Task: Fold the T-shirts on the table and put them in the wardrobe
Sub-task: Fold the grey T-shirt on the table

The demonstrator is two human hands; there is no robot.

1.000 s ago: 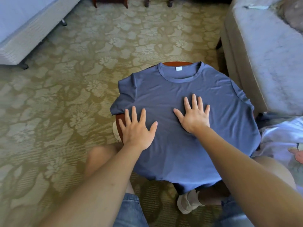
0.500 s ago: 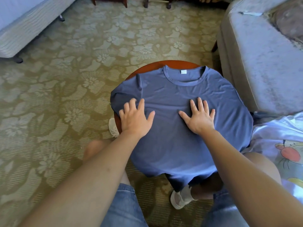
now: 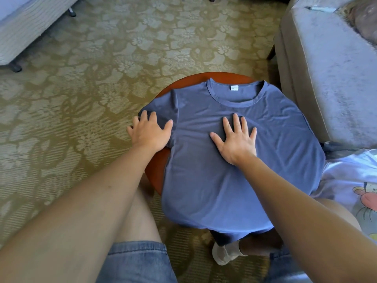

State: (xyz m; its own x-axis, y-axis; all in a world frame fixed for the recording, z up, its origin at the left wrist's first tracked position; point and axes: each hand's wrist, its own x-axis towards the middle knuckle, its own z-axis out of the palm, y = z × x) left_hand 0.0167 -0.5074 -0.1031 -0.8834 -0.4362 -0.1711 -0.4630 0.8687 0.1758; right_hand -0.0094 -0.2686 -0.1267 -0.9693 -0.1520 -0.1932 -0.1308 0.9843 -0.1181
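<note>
My left hand (image 3: 150, 131) has slid off the body of the blue T-shirt (image 3: 234, 180), where it lay half a second ago, and now rests out on the sleeve (image 3: 161, 111) on my left side, fingers spread and loose, gripping nothing that I can see. My right hand (image 3: 234, 137) has stayed put, flat and wide on the chest just below the collar, pinning the cloth. The shirt lies face up over the round surface (image 3: 157, 166), collar away from me, its hem hanging off the near edge towards my knees.

I take this to mean the smoothing is about finished and the first fold is starting: the sleeve should come in across the body while my right hand keeps the rest from sliding. Nothing is folded yet, and the wardrobe is not in view.

There is a small white neck tag (image 3: 234, 88) inside the collar, with print too small to read. A white T-shirt (image 3: 350, 180) waits at my right, showing part of an orange cartoon print (image 3: 367, 198), no words legible
</note>
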